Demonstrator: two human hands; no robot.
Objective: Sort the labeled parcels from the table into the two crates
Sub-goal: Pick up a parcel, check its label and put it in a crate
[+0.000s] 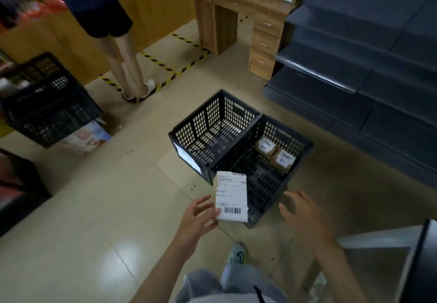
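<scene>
Two crates lie ahead; just short of them, my left hand grips a labeled parcel, my right hand spread empty.

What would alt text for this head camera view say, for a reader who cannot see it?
A person's left hand holds a white labeled parcel above two black perforated plastic crates on a tiled floor; the right hand is open and empty. The right crate holds two small brown boxes; the left crate looks empty.

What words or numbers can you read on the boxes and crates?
Held parcel: label with print and barcodes, too small to read.
Two boxes in the right crate: handwritten marks, too blurred to read.
Left crate: white sticker, no readable text.
Nothing here can be read.
</scene>
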